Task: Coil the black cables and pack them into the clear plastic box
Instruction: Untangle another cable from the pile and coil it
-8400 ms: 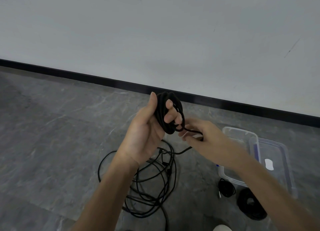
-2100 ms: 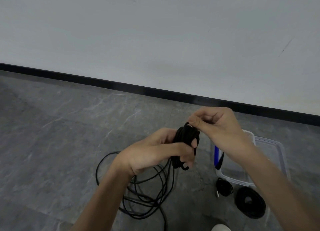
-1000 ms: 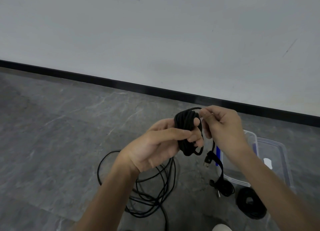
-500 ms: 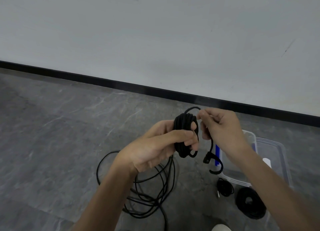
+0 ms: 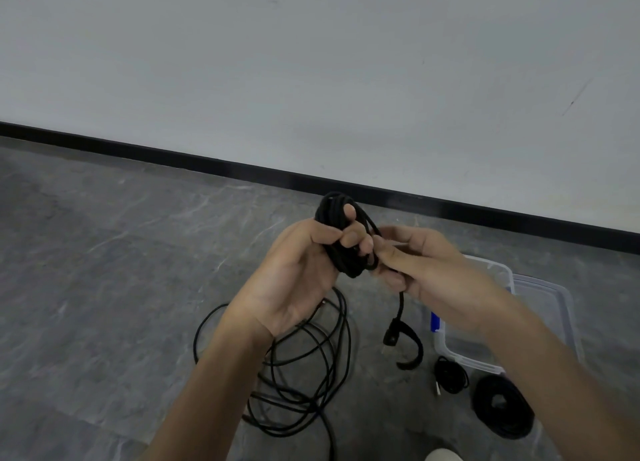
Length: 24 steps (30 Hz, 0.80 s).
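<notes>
My left hand [image 5: 298, 273] grips a tight black cable coil [image 5: 341, 242] held up in front of me, fingers curled through its loops. My right hand [image 5: 426, 270] pinches the free end of that cable right beside the coil; the plug end with its black strap [image 5: 401, 339] hangs below the hand. A loose black cable [image 5: 304, 367] lies tangled on the floor under my left wrist. The clear plastic box [image 5: 498, 270] sits on the floor at the right, partly hidden by my right forearm.
Two coiled black cables lie on the floor in front of the box: a small one [image 5: 450, 374] and a larger one [image 5: 502, 410]. The box's lid [image 5: 554, 301] lies beside it. A white wall with a black baseboard [image 5: 207, 162] runs behind.
My right hand has dropped from the coil's top to its lower right side, drawing the cable end around. The plug and strap hang lower. My left hand has tilted the coil upward.
</notes>
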{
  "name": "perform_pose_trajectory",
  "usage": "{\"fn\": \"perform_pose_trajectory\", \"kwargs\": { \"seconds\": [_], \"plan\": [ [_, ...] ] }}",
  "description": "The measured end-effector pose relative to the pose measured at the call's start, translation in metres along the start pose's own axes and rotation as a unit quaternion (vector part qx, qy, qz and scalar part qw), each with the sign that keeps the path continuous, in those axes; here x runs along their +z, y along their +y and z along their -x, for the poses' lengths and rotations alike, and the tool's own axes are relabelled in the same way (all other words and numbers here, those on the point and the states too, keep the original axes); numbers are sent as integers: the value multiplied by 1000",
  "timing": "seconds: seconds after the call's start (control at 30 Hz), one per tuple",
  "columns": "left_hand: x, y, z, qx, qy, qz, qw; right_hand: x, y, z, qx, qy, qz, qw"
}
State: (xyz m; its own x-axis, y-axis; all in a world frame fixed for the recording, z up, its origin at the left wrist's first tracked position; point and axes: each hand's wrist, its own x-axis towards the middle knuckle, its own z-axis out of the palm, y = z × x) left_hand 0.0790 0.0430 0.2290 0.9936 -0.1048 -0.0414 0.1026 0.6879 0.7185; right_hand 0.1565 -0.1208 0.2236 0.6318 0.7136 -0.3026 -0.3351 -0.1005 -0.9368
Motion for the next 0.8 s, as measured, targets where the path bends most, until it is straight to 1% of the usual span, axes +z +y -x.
{"fn": "perform_pose_trajectory", "kwargs": {
  "seconds": [0.13,0.27,0.33,0.43,0.6,0.8],
  "plan": [
    [-1,-3,0,-8,-8,19,1000,-4,-1,2,-42,-19,-9,999],
    [-4,-4,1,-15,-41,36,998,-8,3,2,-53,-5,32,998],
    [-4,-4,1,-20,-44,55,997,-11,4,1,-53,-3,59,997],
    [-3,-2,1,-21,-36,70,997,-9,4,1,-36,0,75,997],
    [-7,1,2,-14,-15,110,994,-2,1,1,-25,-34,12,999],
    [-1,5,3,14,30,101,994,-2,8,-4,-41,27,78,996]
  ]
}}
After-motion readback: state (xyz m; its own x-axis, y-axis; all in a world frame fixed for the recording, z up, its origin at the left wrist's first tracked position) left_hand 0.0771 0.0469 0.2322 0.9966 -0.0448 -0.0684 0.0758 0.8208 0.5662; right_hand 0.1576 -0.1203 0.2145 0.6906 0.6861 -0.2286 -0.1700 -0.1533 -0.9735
